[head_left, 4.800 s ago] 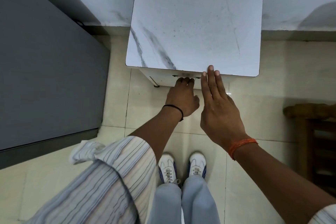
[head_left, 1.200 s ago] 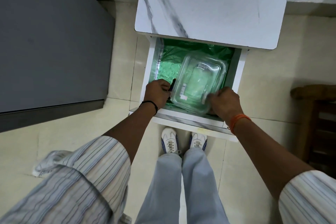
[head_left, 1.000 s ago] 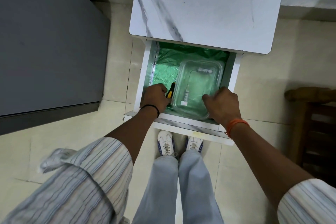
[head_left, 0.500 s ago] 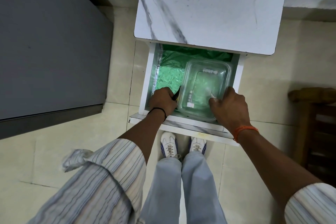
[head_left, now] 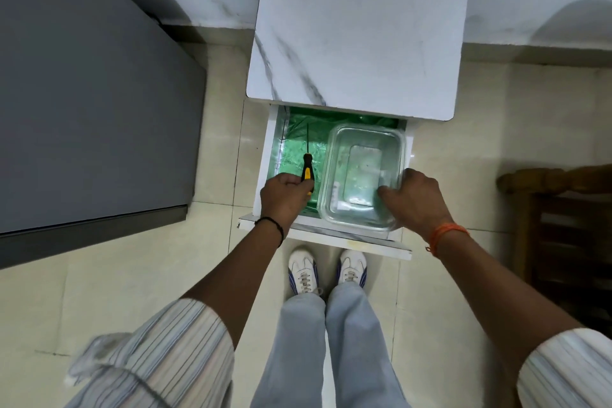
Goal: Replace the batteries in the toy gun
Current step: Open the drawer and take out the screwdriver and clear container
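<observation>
The drawer (head_left: 331, 235) below the marble worktop (head_left: 357, 26) stands open at frame centre, lined with green plastic (head_left: 298, 149). The left hand (head_left: 284, 195) is closed around the yellow-and-black handle of a screwdriver (head_left: 307, 166), whose shaft points toward the top of the frame. The right hand (head_left: 414, 199) grips the lower right rim of a clear container (head_left: 361, 175) in the drawer's right half. The toy gun does not appear in this view.

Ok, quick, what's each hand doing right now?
Left hand: closed on the screwdriver, shaft pointing into the drawer.
Right hand: gripping the rim of the clear container.
</observation>
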